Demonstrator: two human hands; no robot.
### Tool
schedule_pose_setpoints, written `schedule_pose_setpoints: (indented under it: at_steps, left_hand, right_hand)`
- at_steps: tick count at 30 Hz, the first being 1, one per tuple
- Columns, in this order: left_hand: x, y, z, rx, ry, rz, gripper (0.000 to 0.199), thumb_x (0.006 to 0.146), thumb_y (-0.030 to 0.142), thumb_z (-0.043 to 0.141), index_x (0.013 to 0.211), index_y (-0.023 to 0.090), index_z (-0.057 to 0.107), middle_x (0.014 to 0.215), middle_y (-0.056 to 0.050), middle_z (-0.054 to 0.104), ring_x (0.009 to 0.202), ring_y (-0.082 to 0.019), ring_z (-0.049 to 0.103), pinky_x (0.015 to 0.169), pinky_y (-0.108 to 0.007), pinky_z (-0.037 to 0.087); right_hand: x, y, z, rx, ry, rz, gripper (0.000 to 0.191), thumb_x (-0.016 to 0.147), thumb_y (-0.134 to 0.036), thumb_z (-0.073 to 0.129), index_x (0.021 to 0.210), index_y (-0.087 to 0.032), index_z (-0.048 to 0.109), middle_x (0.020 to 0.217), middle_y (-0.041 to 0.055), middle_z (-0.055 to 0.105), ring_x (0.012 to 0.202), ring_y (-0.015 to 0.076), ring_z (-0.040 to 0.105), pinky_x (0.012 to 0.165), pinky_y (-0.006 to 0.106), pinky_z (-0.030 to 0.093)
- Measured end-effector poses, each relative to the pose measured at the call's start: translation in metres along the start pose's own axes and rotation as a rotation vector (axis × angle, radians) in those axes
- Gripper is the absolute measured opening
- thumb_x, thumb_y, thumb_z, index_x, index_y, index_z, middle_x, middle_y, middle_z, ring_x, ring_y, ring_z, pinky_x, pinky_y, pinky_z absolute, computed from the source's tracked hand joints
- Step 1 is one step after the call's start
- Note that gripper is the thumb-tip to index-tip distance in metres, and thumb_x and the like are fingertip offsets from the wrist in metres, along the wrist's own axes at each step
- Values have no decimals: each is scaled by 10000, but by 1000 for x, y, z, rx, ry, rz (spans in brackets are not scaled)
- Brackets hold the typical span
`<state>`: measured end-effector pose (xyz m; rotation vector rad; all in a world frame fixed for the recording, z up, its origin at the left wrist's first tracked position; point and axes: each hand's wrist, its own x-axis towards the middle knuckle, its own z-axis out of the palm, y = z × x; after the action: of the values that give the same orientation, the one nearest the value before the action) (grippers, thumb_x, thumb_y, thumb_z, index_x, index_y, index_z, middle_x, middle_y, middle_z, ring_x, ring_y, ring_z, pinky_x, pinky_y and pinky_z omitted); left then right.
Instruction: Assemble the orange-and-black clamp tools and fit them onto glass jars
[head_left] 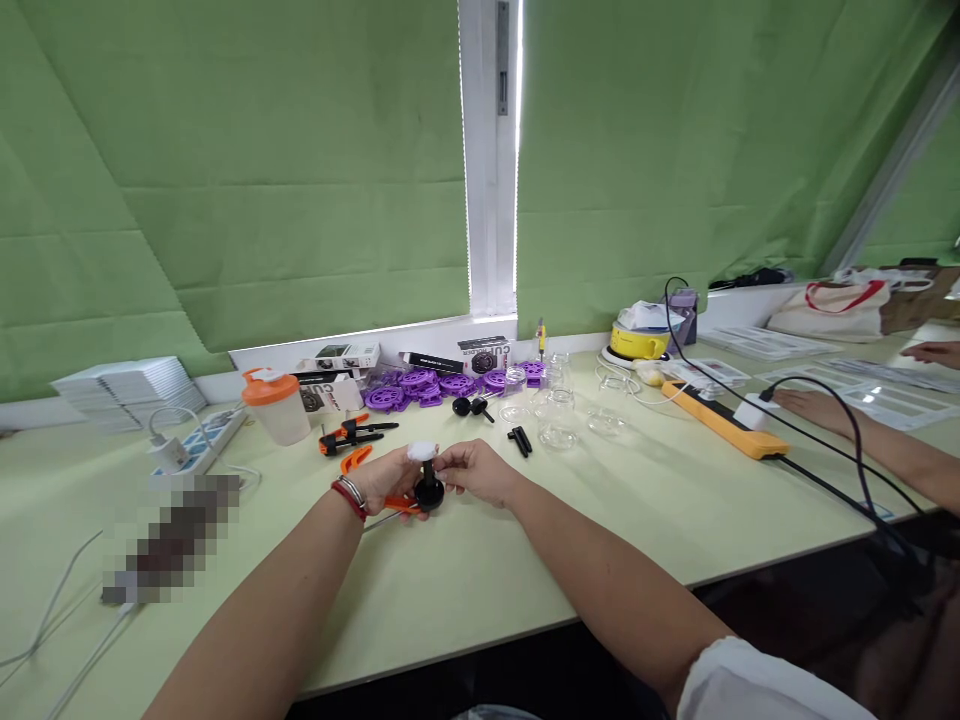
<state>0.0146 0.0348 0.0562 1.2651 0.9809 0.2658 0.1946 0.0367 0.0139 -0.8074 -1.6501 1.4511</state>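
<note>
Over the front middle of the table, my left hand (388, 478) is closed around a black stemmed part (430, 492) with a round, disc-like end turned toward me. A white piece (421, 452) sits at the top of its stem, and an orange strip shows under my left fingers. From the right, my right hand (480, 470) pinches at the stem with its fingertips; their exact grip is partly hidden. Just behind lie an orange curved piece (356, 459) and black-and-orange clamps (352, 436). Two short black rods (520, 441) rest beyond my right hand.
Purple wheel-like parts (412, 388), cup holder boxes (330, 392) and clear cups (558, 405) line the back. A shaker bottle (277, 408) stands left, near a white power strip (210, 440). An orange power strip (724, 420) and another person's arm (877, 445) are at right.
</note>
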Motion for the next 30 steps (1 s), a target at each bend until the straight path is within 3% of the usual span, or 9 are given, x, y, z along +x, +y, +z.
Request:
schedule_pose_setpoints:
  at_steps: [21, 30]
  left_hand:
    - [-2, -1, 0, 39, -27, 14, 608, 761, 701, 394, 1030, 174, 533, 837, -82, 647, 601, -192, 603, 407, -246, 382]
    - [-1, -1, 1, 10, 1, 45, 520, 743, 626, 458, 1047, 207, 507, 790, -53, 650, 557, -200, 604, 369, -241, 361]
  right_hand:
    - [0, -2, -1, -58, 15, -14, 159, 664, -240, 653, 784, -140, 681, 642, -6, 596, 545, 93, 500, 521, 237, 404]
    - [0, 2, -2, -39, -5, -18, 179, 640, -246, 665, 780, -134, 666, 622, -5, 600, 564, 112, 547, 510, 234, 405]
